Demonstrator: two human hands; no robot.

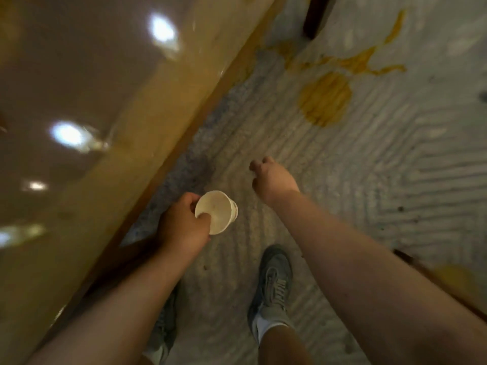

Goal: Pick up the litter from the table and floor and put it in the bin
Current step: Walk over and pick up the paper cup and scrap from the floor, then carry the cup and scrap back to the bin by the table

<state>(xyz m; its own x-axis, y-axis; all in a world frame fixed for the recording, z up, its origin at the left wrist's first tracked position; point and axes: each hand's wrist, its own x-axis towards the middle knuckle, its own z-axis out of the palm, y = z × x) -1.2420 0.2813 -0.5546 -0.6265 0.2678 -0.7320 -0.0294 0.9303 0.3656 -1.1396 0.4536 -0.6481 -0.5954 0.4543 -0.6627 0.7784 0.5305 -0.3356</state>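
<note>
My left hand [181, 223] grips a white paper cup [217, 210] by its rim, thumb inside, with the cup's open mouth facing up at me. It hangs over the carpet just beside the table's edge. My right hand [271, 177] reaches forward and down over the carpet, fingers curled loosely, with nothing seen in it. No bin is in view.
A glossy wooden table [87, 106] fills the left side, its edge running diagonally. The patterned grey carpet [369, 167] has yellow markings [325, 100]. My two shoes [274, 283] stand below. A dark furniture leg [315, 17] is at the top, a wooden piece [448, 280] at right.
</note>
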